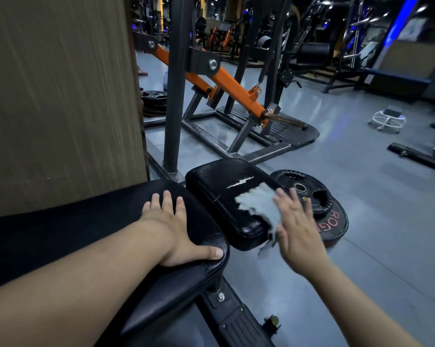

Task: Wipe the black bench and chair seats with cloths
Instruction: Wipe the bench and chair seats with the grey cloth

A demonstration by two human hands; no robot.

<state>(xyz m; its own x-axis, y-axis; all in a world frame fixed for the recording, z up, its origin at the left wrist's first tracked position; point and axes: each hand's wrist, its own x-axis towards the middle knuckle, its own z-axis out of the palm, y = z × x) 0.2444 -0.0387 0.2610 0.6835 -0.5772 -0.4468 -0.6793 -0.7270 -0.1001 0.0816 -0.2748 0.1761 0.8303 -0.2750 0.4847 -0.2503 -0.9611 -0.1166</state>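
The long black bench pad (91, 221) runs from the left to the middle. My left hand (176, 226) lies flat on its end, fingers spread, thumb at the near edge. Just beyond stands the smaller black seat pad (216, 179), its cover torn near the top. A pale grey cloth (259, 204), blurred, lies on the seat pad's right side and hangs over its near right corner. My right hand (296, 231) presses flat on the cloth at that edge, fingers extended.
Black weight plates (319, 196) lie stacked on the floor right of the seat pad. A black and orange machine frame (231, 88) stands behind. A brown wall panel (61, 96) rises at left. A white round stand (386, 118) sits on the grey floor at right.
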